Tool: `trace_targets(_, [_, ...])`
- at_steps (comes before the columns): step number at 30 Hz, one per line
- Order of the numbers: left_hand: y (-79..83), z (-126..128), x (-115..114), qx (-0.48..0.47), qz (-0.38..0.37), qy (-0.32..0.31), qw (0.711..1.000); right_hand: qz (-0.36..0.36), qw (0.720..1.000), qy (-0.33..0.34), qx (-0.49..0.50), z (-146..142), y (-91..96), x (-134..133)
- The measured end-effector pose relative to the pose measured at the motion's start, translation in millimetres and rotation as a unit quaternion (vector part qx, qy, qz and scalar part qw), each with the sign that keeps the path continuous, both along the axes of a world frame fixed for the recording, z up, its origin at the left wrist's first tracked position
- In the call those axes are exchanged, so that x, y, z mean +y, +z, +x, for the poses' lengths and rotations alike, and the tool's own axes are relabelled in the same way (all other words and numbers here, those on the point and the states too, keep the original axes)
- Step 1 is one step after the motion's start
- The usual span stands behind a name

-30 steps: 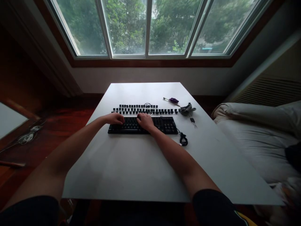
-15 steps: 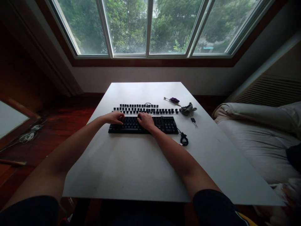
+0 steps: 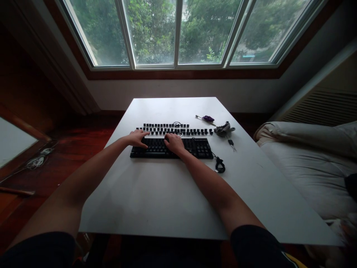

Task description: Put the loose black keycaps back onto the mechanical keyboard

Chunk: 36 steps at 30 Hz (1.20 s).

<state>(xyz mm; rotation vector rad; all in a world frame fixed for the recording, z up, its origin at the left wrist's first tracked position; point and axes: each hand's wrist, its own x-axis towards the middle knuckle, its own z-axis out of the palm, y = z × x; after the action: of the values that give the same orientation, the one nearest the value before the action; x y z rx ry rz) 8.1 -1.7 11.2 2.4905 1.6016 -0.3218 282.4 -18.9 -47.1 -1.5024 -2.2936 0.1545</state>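
A black keyboard (image 3: 199,148) lies on the white table in front of me. Behind it, loose black keycaps (image 3: 164,125) stand in several long rows. My left hand (image 3: 136,139) is over the keyboard's left end, fingers stretched towards the nearest keycaps and thumb apart over the keys; I see nothing in it. My right hand (image 3: 174,143) rests at the middle of the keyboard with its fingers curled down and thumb drawn in. Whatever may be between those fingertips is too small and dark to make out. Thin wire loops (image 3: 177,124) lie among the keycap rows.
Right of the keycaps lie a crumpled grey cloth (image 3: 224,129), a brush (image 3: 201,118) by a purple bundle (image 3: 208,118), and a small black-ended item (image 3: 231,142). A coiled black cable (image 3: 220,165) sits beside the keyboard. A sofa (image 3: 301,163) stands right of the table (image 3: 156,197).
My left hand has opened out, its fingers reaching farther forward off the keys towards the keycap rows. The right hand stays nearly in place. The view has shifted slightly.
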Motion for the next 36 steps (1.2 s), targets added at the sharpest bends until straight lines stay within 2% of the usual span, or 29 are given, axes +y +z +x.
trace_targets(6, [-5.1, -3, 3, 0.009, -0.003, -0.002, 1.0, -0.002, 1.0, 0.0, -0.001, 0, 0.7, -1])
trace_targets(13, [-3.9, -7, 7, -0.053, 0.011, -0.026, 0.998, -0.009, 1.0, -0.006, -0.006, 0, 5.7, -4])
trace_targets(18, [-12.3, -9, 22, -0.057, 0.095, 0.028, 0.994, -0.013, 1.0, -0.004, -0.004, 0, 7.3, -4])
trace_targets(24, [-27.4, -12, 37, -0.074, 0.094, 0.049, 0.992, -0.01, 1.0, -0.004, -0.003, 1, 4.8, -3])
trace_targets(30, [-24.0, -14, 38, -0.106, 0.114, 0.059, 0.986, -0.004, 1.0, -0.002, 0.002, 1, 3.6, -3])
trace_targets(32, [-19.5, -16, 37, -0.148, 0.102, 0.07, 0.981, -0.007, 1.0, -0.001, 0.002, 1, 3.9, -3])
trace_targets(36, [-10.2, -23, 27, -0.25, -0.009, 0.036, 0.967, 0.0, 1.0, 0.001, 0.006, 0, 4.0, -3])
